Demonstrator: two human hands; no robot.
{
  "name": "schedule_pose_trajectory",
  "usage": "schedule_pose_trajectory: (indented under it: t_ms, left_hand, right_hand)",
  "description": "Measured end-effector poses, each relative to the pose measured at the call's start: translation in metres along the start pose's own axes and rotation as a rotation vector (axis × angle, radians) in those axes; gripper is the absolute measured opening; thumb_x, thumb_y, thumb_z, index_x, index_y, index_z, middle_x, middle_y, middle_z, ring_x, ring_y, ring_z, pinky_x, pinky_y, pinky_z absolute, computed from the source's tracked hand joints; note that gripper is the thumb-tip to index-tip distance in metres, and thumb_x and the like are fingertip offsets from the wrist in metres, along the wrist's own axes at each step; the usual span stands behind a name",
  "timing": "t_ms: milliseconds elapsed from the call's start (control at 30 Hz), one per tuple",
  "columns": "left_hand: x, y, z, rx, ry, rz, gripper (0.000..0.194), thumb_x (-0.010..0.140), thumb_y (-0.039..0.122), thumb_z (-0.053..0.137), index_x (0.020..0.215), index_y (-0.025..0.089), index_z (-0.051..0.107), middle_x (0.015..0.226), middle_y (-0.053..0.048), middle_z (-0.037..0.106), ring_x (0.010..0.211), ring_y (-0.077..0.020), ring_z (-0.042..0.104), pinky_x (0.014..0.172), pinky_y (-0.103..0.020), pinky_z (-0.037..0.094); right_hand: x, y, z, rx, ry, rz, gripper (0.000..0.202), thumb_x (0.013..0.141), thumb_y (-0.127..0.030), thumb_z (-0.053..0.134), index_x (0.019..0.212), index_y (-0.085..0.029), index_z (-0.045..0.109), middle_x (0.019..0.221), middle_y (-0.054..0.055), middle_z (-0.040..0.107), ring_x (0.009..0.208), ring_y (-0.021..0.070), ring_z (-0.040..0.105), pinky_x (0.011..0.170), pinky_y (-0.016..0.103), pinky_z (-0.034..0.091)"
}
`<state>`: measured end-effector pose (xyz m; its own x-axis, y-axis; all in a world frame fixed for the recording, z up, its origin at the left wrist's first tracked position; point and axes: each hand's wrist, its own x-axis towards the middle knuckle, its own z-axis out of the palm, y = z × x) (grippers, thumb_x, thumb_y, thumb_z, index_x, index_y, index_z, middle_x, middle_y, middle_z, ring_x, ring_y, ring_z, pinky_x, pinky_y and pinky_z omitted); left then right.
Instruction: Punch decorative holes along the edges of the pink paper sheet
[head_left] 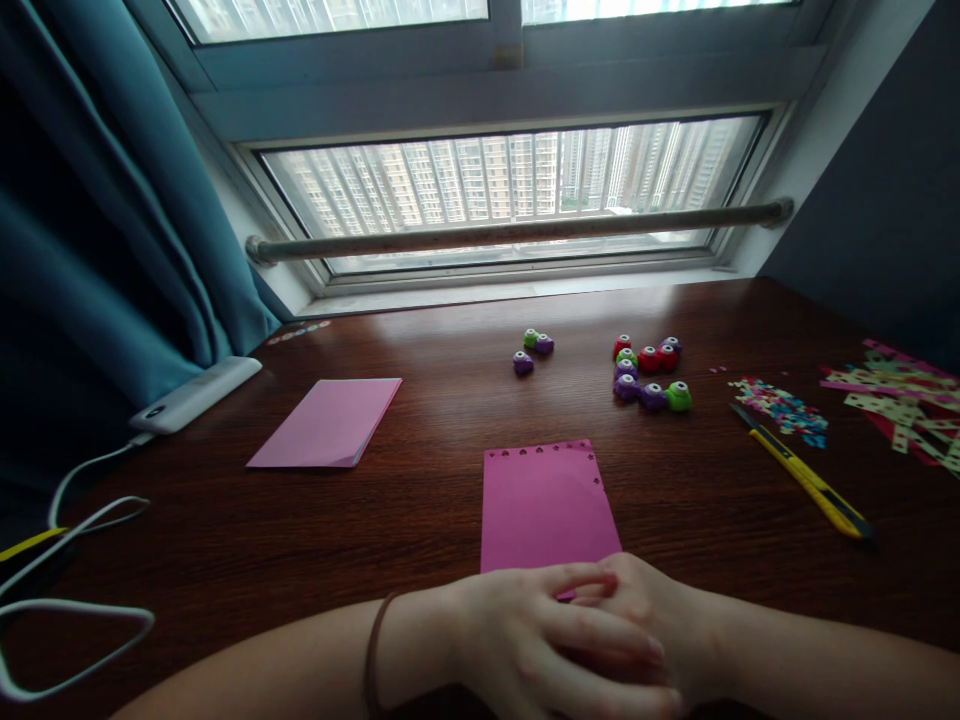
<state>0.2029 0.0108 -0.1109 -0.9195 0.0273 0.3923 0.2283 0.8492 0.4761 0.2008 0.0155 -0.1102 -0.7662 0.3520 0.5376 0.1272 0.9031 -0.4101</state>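
Note:
A magenta sheet of paper (544, 510) lies before me, with small shaped holes punched along its far edge and down the upper right side. My left hand (532, 640), a thin brown band at its wrist, rests across my right hand (667, 615) at the sheet's near edge. The left fingers are stretched out and slightly apart, lying over the other hand. Most of the right fingers are hidden beneath them, so whether anything is inside cannot be seen. The hands cover the near part of the sheet.
Several craft punches (652, 397) stand at the back right, a few others (523, 363) at back centre. On the right are a yellow utility knife (810, 480), confetti (780, 405) and punched paper strips (907, 400). Left: pink paper stack (326, 425), white power bank (196, 393) with cable.

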Motion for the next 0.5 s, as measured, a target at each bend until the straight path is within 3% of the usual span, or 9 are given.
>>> schedule_pose_trajectory:
  t_ms: [200,333,500]
  left_hand:
    - [0.0053,-0.001,-0.0011,-0.176,-0.162,-0.146,0.022,0.059,0.015,0.052,0.079,0.009,0.059,0.076,-0.026,0.058,0.095,-0.0551,0.051,0.047,-0.042,0.034]
    - [0.0014,-0.0008,0.0007,-0.072,-0.065,-0.074,0.031,0.064,0.014,0.049,0.092,0.004,0.057,0.091,-0.032,0.057,0.095,-0.0546,0.052,0.052,-0.045,0.036]
    - [-0.0033,-0.001,0.005,-0.025,0.043,0.029,0.032,0.066,0.012,0.046,0.094,0.001,0.056,0.086,-0.031,0.057,0.087,-0.0538,0.055,0.05,-0.043,0.033]
  right_hand:
    - [0.0017,-0.0008,-0.0011,0.015,0.039,-0.001,0.023,0.084,-0.032,0.036,0.075,-0.02,0.053,0.068,-0.003,0.059,0.055,0.0094,0.052,0.052,0.022,0.042]
    - [0.0017,-0.0015,-0.0014,0.014,0.049,-0.009,0.026,0.085,-0.032,0.034,0.07,-0.02,0.051,0.066,-0.003,0.058,0.053,0.0093,0.051,0.052,0.021,0.042]
    - [0.0005,-0.0006,0.0013,-0.015,0.035,-0.017,0.027,0.086,-0.034,0.033,0.074,-0.02,0.053,0.063,-0.003,0.057,0.05,0.0094,0.049,0.05,0.022,0.041]
